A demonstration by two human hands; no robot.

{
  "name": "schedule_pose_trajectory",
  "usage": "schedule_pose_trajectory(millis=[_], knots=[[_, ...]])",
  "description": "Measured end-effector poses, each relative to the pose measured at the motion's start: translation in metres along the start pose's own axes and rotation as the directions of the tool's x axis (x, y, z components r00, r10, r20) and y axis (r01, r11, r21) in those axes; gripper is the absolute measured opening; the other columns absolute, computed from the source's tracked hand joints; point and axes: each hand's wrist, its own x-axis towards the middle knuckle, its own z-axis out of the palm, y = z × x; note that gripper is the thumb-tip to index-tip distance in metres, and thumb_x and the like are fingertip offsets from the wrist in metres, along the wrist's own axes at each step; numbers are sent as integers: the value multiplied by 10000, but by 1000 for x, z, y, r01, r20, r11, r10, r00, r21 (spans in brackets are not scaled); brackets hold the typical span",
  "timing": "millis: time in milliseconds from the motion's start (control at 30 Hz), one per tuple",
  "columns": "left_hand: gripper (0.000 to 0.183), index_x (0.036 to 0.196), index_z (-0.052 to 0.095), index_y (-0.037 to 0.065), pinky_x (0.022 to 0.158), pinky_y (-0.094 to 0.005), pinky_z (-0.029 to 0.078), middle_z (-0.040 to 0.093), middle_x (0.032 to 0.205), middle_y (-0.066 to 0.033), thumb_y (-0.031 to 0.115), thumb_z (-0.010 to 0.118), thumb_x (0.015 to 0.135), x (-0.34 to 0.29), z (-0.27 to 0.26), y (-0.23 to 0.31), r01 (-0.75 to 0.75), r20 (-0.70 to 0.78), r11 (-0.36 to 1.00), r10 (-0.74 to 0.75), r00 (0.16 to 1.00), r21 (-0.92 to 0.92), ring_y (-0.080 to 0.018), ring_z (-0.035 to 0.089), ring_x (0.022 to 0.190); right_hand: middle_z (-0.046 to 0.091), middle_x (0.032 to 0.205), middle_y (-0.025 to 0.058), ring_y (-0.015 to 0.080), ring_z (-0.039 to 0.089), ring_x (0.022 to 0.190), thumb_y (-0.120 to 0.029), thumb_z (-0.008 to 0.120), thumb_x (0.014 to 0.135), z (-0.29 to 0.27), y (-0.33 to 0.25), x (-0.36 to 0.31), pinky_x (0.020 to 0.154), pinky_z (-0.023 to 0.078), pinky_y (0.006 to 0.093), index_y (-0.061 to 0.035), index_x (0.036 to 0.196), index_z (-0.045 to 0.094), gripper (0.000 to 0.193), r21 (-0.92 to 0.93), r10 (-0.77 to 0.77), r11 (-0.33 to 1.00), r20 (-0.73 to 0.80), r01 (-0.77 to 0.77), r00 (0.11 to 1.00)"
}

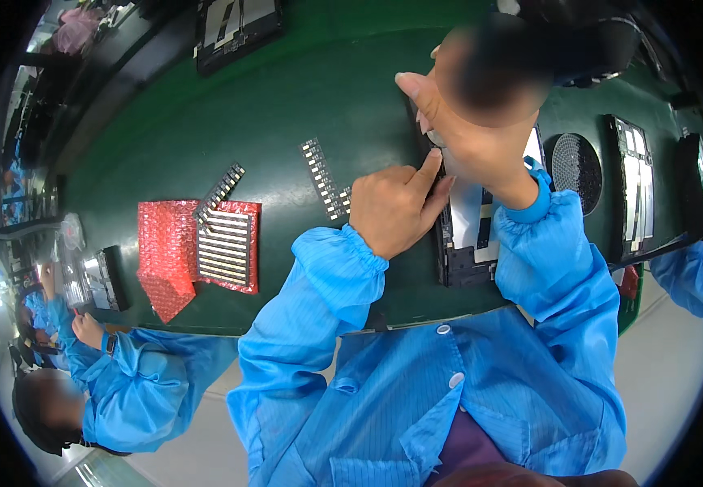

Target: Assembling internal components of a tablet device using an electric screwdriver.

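Observation:
My left hand [392, 209] is bent at the left edge of an opened tablet-like device [459, 243], which has a dark frame and silver panels. Its forefinger and thumb point toward that edge, and the other fingers curl under; whatever lies between them is too small to make out. Over the device's upper part is my right hand [485, 146], its wrist in a blue band [539, 191]. Some of its fingertips show, curled together, while a dark blurred shape [522, 69] hides the rest and anything they hold. Left of my left hand lie strips of small circuit boards [319, 178].
Red bubble wrap [169, 243] carries rows of board strips [224, 252], with a loose strip [220, 193] across its top. A round dish of dark grains [576, 173] and another opened device [631, 187] are on the right. A co-worker's blue sleeve [148, 390] is at lower left.

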Motion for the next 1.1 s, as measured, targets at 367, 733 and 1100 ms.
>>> schedule_pose_trajectory(millis=[367, 733, 1100], knots=[[303, 935, 662, 26, 571, -378, 437, 589, 740, -97, 150, 749, 672, 0, -1, 4, -165, -125, 986, 167, 978, 24, -253, 574, 689, 532, 590, 50, 140, 535, 493, -55, 645, 795, -125, -43, 12, 514, 460, 287, 17, 1099, 523, 335, -127, -14, 992, -181, -9, 983], [489, 1033, 630, 35, 999, -512, 303, 571, 1191, -143, 204, 770, 596, -29, 18, 61, -328, 260, 920, 378, 889, -217, -320, 482, 1196, 581, 597, 44, 101, 546, 458, 18, 716, 729, -167, -25, -4, 413, 413, 219, 9, 960, 509, 310, 40, 224, 971, -484, -234, 846], [532, 1070, 597, -15, 1028, -511, 269, 563, 1202, -179, 150, 774, 596, -28, 22, 68, -278, 246, 947, 312, 918, -161, -320, 487, 1197, 585, 601, 26, 82, 546, 463, -8, 714, 743, -174, -12, -8, 434, 420, 206, 3, 912, 518, 259, -19, 259, 955, -431, -295, 865]])
